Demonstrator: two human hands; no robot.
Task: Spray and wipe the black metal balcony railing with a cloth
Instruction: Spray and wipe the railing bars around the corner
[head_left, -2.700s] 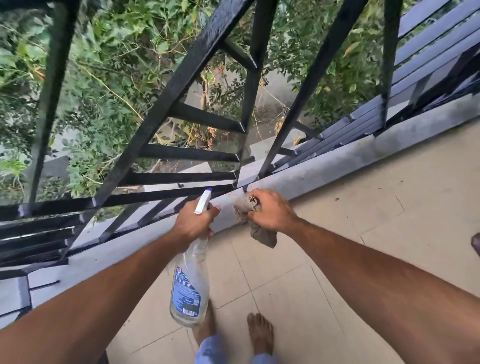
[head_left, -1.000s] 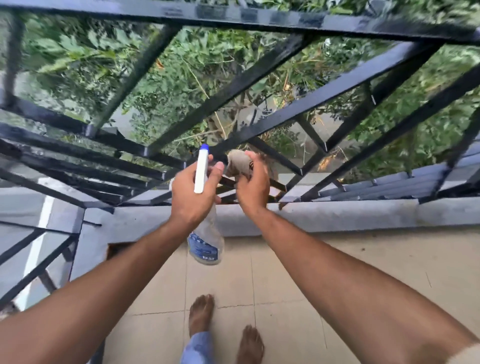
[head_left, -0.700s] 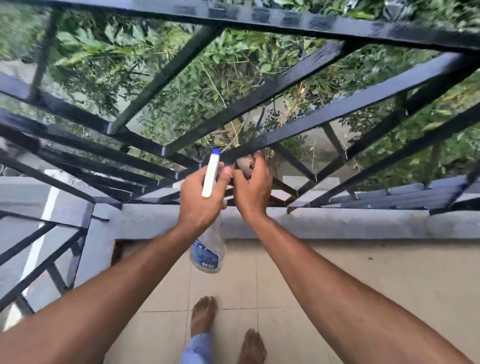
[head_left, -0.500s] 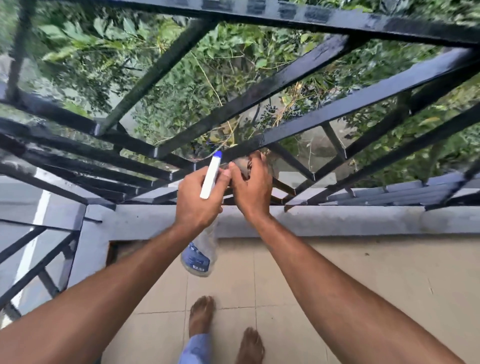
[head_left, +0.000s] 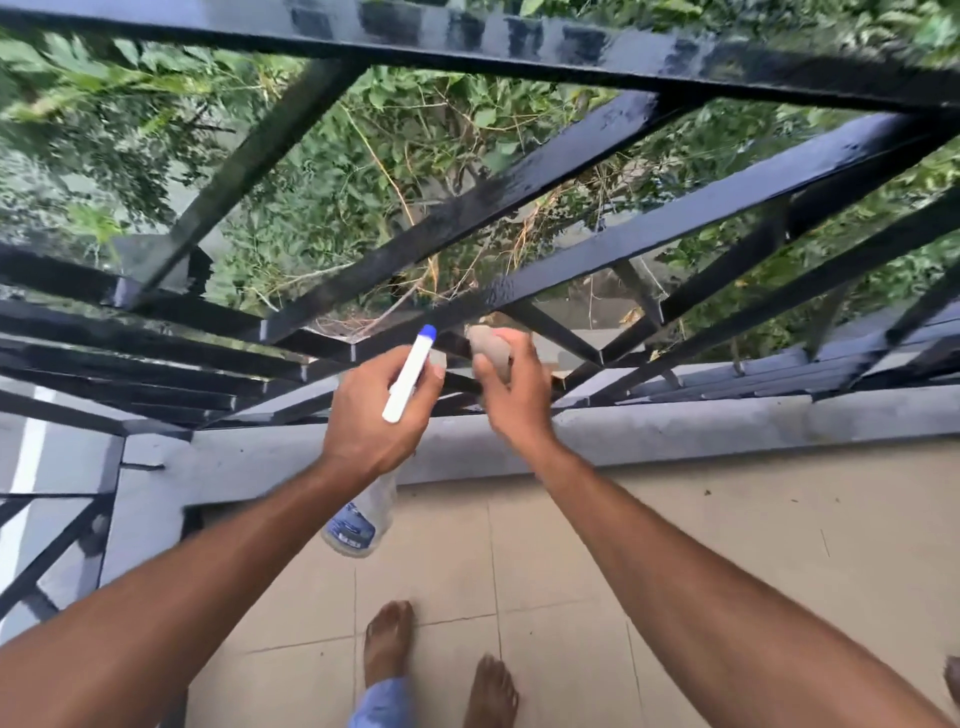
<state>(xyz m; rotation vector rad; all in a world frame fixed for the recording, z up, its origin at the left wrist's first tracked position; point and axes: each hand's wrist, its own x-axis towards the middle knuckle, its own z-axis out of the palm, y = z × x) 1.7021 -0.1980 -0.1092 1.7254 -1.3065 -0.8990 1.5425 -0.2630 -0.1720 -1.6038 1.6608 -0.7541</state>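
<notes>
The black metal balcony railing (head_left: 545, 176) fills the upper half of the head view, its slanted bars glossy and wet-looking. My left hand (head_left: 374, 410) grips the neck of a clear spray bottle (head_left: 358, 525) with a white and blue nozzle pointing at the bars. Right beside it, my right hand (head_left: 511, 395) holds a grey-brown cloth (head_left: 491, 348) bunched against a low slanted bar near the railing's base. Most of the cloth is hidden behind my fingers.
A grey concrete kerb (head_left: 727, 426) runs under the railing, with beige floor tiles (head_left: 753, 545) behind it. My bare feet (head_left: 389, 644) stand on the tiles near the kerb. Dense green foliage (head_left: 332, 197) lies beyond the bars. The railing turns a corner at left (head_left: 57, 535).
Since 2.7 s ago both hands rose from the kerb to the low bars. In the last second they stayed together, shifting slightly while the cloth rubs the bar.
</notes>
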